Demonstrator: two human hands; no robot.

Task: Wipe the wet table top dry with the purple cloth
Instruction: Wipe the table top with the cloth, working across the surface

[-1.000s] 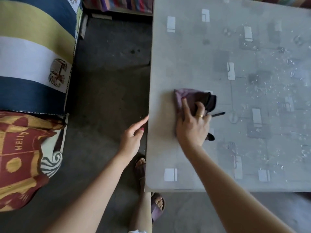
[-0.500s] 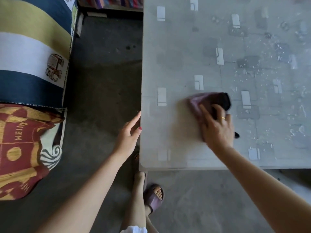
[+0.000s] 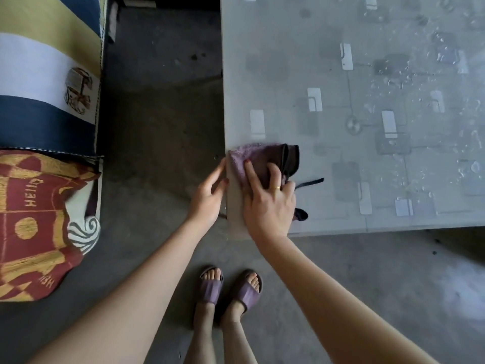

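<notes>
We see the right hand (image 3: 267, 198) press the purple cloth (image 3: 253, 158) flat with spread fingers at the table top's (image 3: 328, 74) corner (droplets farther right); the left hand (image 3: 208, 191), fingers straight, touches the edge.

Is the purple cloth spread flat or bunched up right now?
Bunched. The purple cloth lies in folds under the right hand at the table top left edge.

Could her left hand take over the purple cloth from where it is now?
Probably yes: the left hand lies open along the table edge, right beside the purple cloth, with nothing between them; only the right hand presses it.
</notes>
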